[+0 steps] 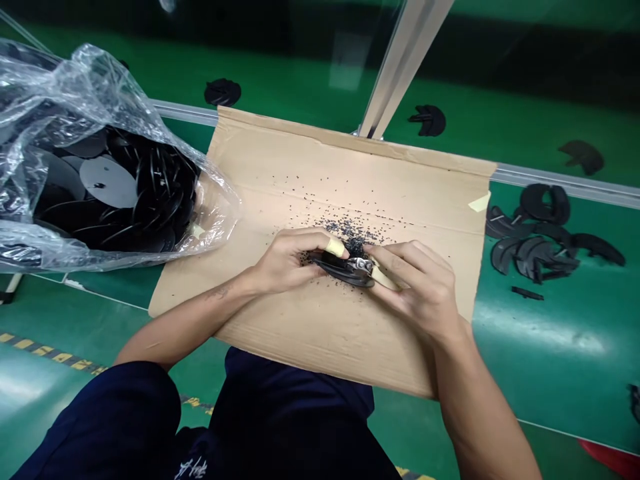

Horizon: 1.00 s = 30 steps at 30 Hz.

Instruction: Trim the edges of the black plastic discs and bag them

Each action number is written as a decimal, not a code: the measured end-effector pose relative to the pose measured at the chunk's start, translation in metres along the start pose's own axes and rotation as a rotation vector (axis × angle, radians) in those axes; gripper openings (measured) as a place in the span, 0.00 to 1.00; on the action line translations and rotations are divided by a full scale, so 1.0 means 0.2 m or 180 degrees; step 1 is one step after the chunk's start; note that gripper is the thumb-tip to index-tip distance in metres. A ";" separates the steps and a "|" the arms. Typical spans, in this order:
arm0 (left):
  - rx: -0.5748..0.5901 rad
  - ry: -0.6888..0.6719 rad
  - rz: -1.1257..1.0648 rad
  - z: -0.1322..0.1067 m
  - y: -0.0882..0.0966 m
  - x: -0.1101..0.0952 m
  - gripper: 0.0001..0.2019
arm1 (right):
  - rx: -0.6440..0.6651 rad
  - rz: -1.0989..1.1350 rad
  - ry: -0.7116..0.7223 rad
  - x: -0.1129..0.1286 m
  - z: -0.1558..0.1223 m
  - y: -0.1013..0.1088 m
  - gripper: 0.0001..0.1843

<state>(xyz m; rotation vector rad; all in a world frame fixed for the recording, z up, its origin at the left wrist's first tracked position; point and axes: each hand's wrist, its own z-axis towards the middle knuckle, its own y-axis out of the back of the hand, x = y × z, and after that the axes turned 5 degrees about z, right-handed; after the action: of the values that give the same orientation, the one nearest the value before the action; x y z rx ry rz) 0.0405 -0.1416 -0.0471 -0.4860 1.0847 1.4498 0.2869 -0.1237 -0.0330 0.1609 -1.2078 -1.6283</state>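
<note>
My left hand (287, 260) grips a black round plastic disc with curved vanes (340, 270), fingers wrapped over its left edge; the index fingertip is taped. My right hand (417, 283) pinches a small metal-tipped tool (363, 265) against the disc's right side, with tape on one finger. Both hands rest over a flat sheet of brown cardboard (310, 180) lying across my lap. A scatter of small black shavings (350, 227) lies on the cardboard just beyond the disc.
A clear plastic bag (95, 153) full of black discs sits at the left. Several trimmed black pieces (545, 237) lie on the green surface at the right. More black parts (223, 92) lie on the green belt behind a metal rail (565, 183). A slanted metal bar (400, 60) rises at centre.
</note>
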 end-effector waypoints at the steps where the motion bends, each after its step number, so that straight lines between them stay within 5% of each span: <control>1: -0.0020 -0.0021 0.0005 0.00 0.00 0.00 0.06 | 0.0005 -0.0039 0.0006 0.00 0.00 0.00 0.18; 17: -0.0043 -0.0155 -0.0162 -0.01 0.00 0.00 0.04 | -0.0001 -0.0321 0.0143 0.02 -0.01 0.00 0.17; 27: -0.0037 -0.0169 -0.0208 0.00 -0.01 -0.03 0.04 | -0.0174 0.0223 -0.0287 0.04 -0.02 -0.02 0.15; 30: 0.0079 -0.0225 -0.0153 0.01 -0.01 -0.05 0.05 | -0.0322 -0.0178 -0.0320 0.03 -0.01 -0.03 0.14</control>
<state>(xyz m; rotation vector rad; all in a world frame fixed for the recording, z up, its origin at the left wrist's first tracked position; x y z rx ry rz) 0.0443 -0.1458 -0.0387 -0.4372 1.0272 1.3998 0.2808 -0.1299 -0.0357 0.0497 -1.2026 -1.7599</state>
